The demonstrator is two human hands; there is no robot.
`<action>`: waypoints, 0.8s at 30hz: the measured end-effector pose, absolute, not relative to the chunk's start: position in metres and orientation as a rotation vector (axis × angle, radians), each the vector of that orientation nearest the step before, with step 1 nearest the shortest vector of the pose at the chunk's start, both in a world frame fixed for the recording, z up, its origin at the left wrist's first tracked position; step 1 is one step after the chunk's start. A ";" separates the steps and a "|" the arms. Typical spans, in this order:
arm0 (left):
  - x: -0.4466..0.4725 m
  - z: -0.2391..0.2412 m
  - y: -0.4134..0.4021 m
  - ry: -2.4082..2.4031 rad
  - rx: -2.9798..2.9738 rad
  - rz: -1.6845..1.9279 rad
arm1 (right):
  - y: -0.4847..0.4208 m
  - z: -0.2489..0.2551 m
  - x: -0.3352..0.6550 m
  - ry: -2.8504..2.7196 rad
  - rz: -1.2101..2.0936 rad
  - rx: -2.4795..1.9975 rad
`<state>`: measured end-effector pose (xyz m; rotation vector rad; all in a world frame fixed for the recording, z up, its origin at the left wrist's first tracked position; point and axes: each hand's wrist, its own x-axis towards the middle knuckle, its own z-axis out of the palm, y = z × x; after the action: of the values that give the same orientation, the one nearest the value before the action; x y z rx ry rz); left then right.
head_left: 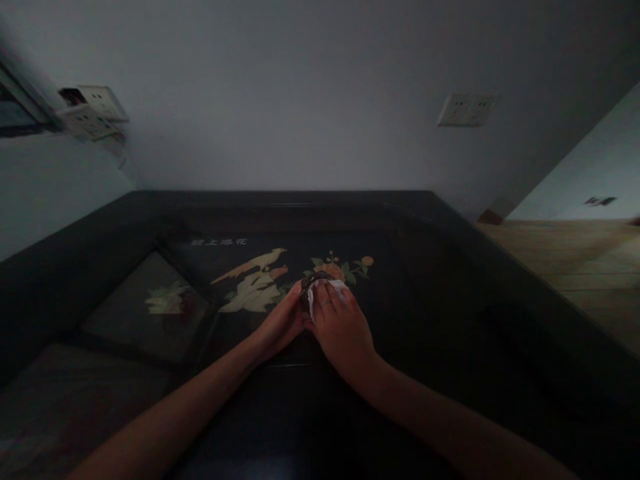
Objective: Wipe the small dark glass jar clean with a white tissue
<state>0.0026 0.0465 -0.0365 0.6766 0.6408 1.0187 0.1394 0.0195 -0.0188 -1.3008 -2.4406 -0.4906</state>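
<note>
My left hand (285, 320) is closed round a small dark object (311, 280) with a shiny edge, whose kind I cannot make out in the dim light. My right hand (343, 327) presses a white tissue or cloth (339, 285) against that object, and its fingers cover much of both. The two hands meet in the middle of the view, above a dark glossy panel (280, 231) decorated with a pale bird (253, 265) and flowers (330, 268).
A framed flower picture (150, 310) lies at the left of the dark surface. The raised rim (280, 198) runs along a pale wall (280, 100). Sockets (467, 110) are on the wall, with a power strip (90, 123) at the left. Wooden floor (565, 253) shows at the right.
</note>
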 end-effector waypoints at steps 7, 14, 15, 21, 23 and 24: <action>0.001 -0.035 0.047 0.645 0.614 0.986 | 0.019 -0.012 0.140 -2.507 -0.425 -1.270; 0.002 -0.036 0.048 0.625 0.601 1.040 | 0.019 -0.006 0.140 -2.490 -0.130 -1.226; 0.002 -0.036 0.048 0.628 0.605 1.039 | 0.020 -0.008 0.140 -2.488 -0.120 -1.214; 0.004 -0.034 0.045 0.641 0.645 1.064 | 0.022 -0.020 0.141 -2.486 -0.353 -1.138; 0.004 -0.033 0.044 0.646 0.661 1.052 | 0.022 -0.021 0.141 -2.476 -0.413 -1.209; 0.004 -0.032 0.043 0.650 0.668 1.038 | 0.021 -0.021 0.141 -2.473 -0.428 -1.249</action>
<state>0.0040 0.0432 -0.0325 0.6675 0.6504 1.0381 0.1411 0.0208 -0.0207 -1.2488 -2.4730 -0.4281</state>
